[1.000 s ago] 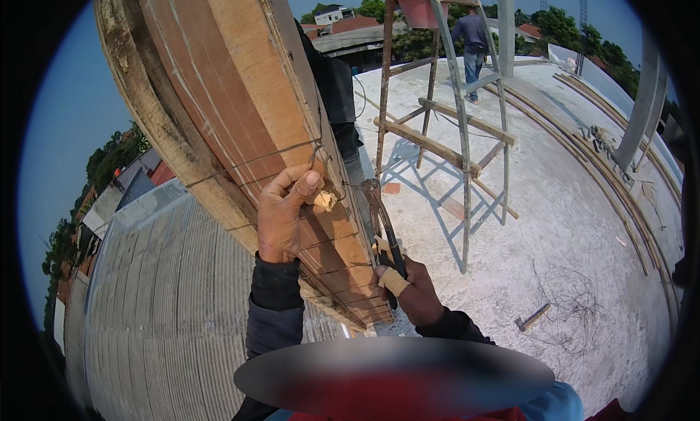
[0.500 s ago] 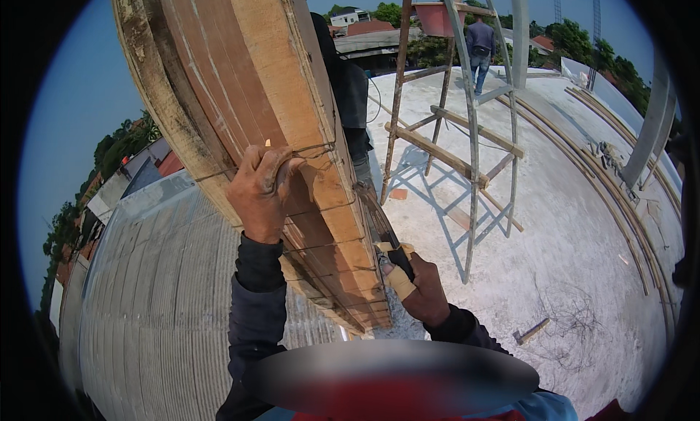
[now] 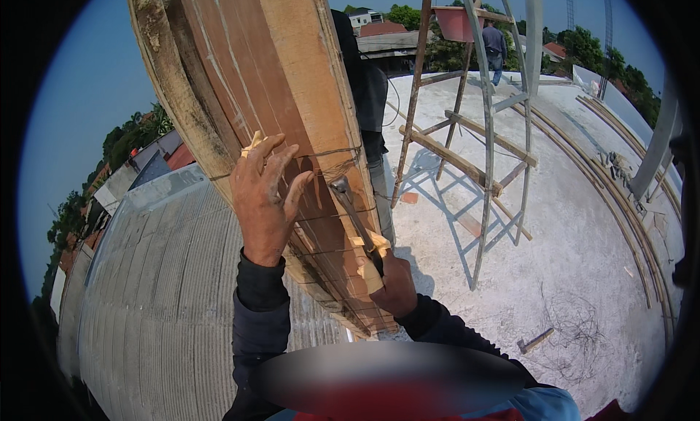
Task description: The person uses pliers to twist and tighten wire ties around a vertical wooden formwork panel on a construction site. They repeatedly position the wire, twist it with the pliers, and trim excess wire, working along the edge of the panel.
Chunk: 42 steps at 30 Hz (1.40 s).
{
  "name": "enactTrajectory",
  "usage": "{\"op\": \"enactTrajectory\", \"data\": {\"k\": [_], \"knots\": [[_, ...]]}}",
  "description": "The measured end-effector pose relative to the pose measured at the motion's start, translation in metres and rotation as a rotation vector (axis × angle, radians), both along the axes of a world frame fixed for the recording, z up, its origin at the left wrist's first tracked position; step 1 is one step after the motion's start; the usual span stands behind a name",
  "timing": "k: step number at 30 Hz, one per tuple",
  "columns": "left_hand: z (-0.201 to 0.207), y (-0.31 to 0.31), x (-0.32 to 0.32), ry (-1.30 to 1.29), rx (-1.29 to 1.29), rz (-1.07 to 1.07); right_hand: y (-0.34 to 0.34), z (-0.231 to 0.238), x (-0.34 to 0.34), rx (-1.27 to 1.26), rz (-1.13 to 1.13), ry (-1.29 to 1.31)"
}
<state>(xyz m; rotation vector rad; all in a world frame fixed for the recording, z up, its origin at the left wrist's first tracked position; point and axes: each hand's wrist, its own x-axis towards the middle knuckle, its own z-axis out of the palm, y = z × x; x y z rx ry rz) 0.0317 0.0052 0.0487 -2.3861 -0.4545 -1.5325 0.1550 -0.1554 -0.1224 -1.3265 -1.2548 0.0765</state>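
Observation:
A tall wooden formwork column [image 3: 292,78] of boards and brown panel rises before me, with thin tie wires [image 3: 321,217] running across it. My left hand [image 3: 264,191] is at its face, fingers apart and holding nothing I can see. A pale tan scrap [image 3: 252,143] shows by its fingertips; whether it is stuck to a finger I cannot tell. My right hand [image 3: 394,284], with tan wrapping on the fingers, grips dark-handled pincers [image 3: 356,217]. Their metal head lies at a bunch of wire ends [image 3: 341,169] beside my left thumb.
A ladder-like scaffold stand [image 3: 487,129] holds a pink tub [image 3: 453,25] on the right. Behind the column, someone in dark clothes [image 3: 373,93] stands partly hidden; another person [image 3: 494,49] is farther off. A hammer [image 3: 536,340] and tangled wire [image 3: 580,341] lie on the pale floor. Corrugated roofing [image 3: 160,275] spreads left.
My right hand has brought the pincers from the column's right edge round to its front face, up at the wire. My left hand's fingers have spread and come off the wire.

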Motion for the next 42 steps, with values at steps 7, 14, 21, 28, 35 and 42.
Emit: {"op": "enactTrajectory", "data": {"k": [7,14,21,28,35,42], "knots": [[-0.006,0.02,-0.017,-0.03,0.063,0.101,0.016,-0.018,0.014,0.167,-0.194,-0.104],[-0.018,0.018,-0.01,0.016,0.151,0.204,-0.012,-0.061,-0.002,0.136,-0.111,0.018],[-0.034,0.016,-0.011,0.085,0.139,0.283,-0.07,-0.1,0.004,-0.121,-0.114,0.189],[-0.052,0.011,-0.011,0.048,0.101,0.341,-0.113,-0.15,0.003,-0.154,-0.196,0.324],[-0.053,0.01,-0.011,0.136,0.102,0.448,-0.141,-0.16,0.016,-0.207,-0.207,0.347],[-0.033,0.012,-0.016,0.108,0.187,0.54,-0.156,-0.168,0.028,-0.207,-0.17,0.273]]}}
